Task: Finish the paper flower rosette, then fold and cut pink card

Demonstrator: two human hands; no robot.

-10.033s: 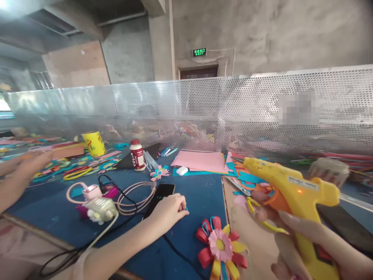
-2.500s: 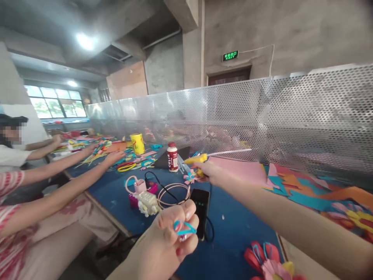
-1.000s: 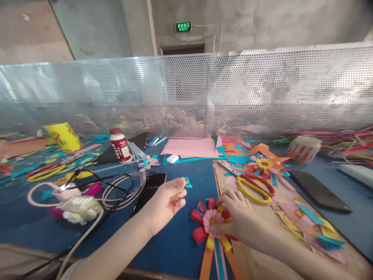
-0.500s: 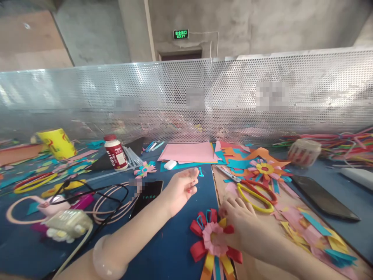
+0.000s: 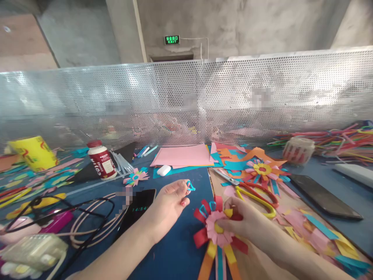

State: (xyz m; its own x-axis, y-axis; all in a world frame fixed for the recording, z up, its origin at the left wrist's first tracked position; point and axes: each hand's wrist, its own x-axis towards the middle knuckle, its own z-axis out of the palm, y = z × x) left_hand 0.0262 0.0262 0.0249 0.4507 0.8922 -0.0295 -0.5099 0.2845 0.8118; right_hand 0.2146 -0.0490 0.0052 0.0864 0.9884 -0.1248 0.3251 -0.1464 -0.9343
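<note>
Right hand (image 5: 251, 220), partly curled, now pinches the paper flower (image 5: 213, 226); left hand (image 5: 169, 207) fingertips pinch blue loop (image 5: 191, 186), so both pieces are held.

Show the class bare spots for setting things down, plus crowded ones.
Bare table shows between the left arm and the red flower; a smaller patch separates jar and rightmost phone. Crowded: around the charger, scissors and paper scraps.

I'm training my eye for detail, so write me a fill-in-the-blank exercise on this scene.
1. The left hand, pinching a small blue loop, is beside a black phone whose screen reads ____.
2. The right hand touches a red-looped paper flower whose pink ruffle surrounds a centre coloured ____.
3. The rectangular green-lettered wall sign carries the English word ____.
Missing words: 14:54; yellow; EXIT.
</note>
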